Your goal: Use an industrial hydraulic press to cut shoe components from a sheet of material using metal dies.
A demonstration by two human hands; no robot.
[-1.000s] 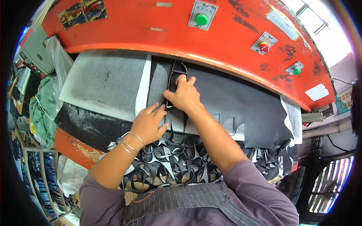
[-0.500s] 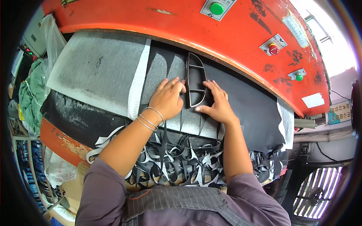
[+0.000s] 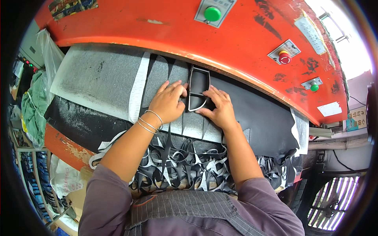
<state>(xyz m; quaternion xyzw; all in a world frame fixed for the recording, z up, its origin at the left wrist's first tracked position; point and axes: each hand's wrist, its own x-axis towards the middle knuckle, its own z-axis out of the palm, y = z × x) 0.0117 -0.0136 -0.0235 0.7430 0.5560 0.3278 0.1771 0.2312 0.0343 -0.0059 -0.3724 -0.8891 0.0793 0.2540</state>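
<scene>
A metal cutting die (image 3: 190,84), a long D-shaped frame with crossbars, stands on the black sheet material (image 3: 260,114). My left hand (image 3: 167,102) is at its left edge, fingers bent and close together against it. On the other side my right hand (image 3: 219,106) grips the frame, with the index finger on the right edge and the thumb at the near tip. The die's far end reaches under the orange machine beam (image 3: 165,23) and is partly hidden. Pointed cut-outs showing grey board (image 3: 157,74) lie left of the die.
A grey board with a white edge (image 3: 98,78) covers the left of the bed. Black and white offcuts (image 3: 185,165) are heaped along the near side. The beam carries green buttons (image 3: 212,14) and a red knob (image 3: 284,57). A fan (image 3: 330,202) stands at lower right.
The die has slid away from me, its far end now partly beneath the beam. Both hands have moved along with it. The whole view has shifted slightly.
</scene>
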